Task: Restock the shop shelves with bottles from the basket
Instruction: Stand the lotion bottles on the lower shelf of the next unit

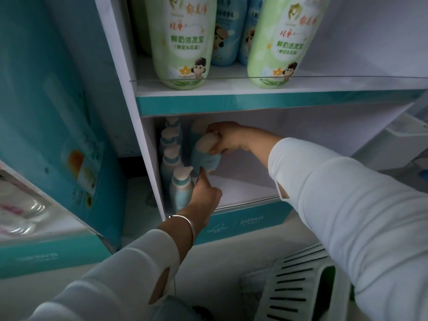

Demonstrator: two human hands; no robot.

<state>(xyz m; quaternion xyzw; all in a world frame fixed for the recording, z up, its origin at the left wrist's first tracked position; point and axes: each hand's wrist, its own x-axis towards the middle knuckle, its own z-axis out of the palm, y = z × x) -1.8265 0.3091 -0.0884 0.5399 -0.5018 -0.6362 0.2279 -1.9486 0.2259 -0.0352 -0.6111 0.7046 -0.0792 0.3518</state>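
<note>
My right hand (228,137) reaches into the lower shelf (243,188) and grips a pale blue bottle (206,158) by its white cap, holding it tilted above the shelf floor. My left hand (205,193) is below it, index finger pointing up and touching the bottle's lower side. A row of several similar blue bottles with white caps (172,158) stands along the shelf's left wall; the front one (181,188) is beside my left hand. The white slotted basket (298,290) sits on the floor at the bottom right.
The upper shelf (231,89) carries two large green bottles (183,40) in front and blue bottles (225,33) behind, with a clear rail along its edge. A teal side panel (58,135) stands at the left. A white unit (393,142) is at the right.
</note>
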